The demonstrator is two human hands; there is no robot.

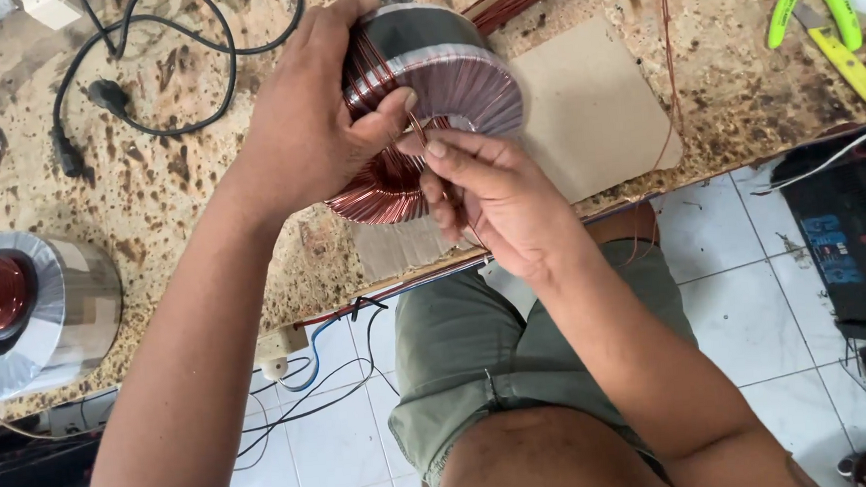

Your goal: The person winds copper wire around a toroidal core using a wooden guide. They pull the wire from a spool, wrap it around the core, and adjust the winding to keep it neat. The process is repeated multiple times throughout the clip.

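- Coil (434,103): a ring-shaped core, partly wound with copper wire, held tilted on edge above the bench (179,189), near its front edge.
- Left hand (306,131) is clamped over the coil's rim, fingers across the top and thumb pressed on the windings by the centre hole.
- Right hand (485,195) has its fingertips pinched together on the wire (416,129) where it leaves the hole; the strand runs down past the palm toward the lap.
- Handling, as I judge it: the coil looks heavy and rigid, and the grey tape band on its outer face offers a surer grip than the smooth, slippery copper turns. The wire seems thin, springy and easy to kink or scratch, so it wants a light pinch close to the core.
- Edges: the bench front runs just below both hands, and a cardboard sheet (590,113) lies beside the coil to the right.
- Room: a second coil (36,308) sits well apart to the left, a black cable (141,61) behind, and yellow-green pliers (830,24) far right; the space over the lap is open.
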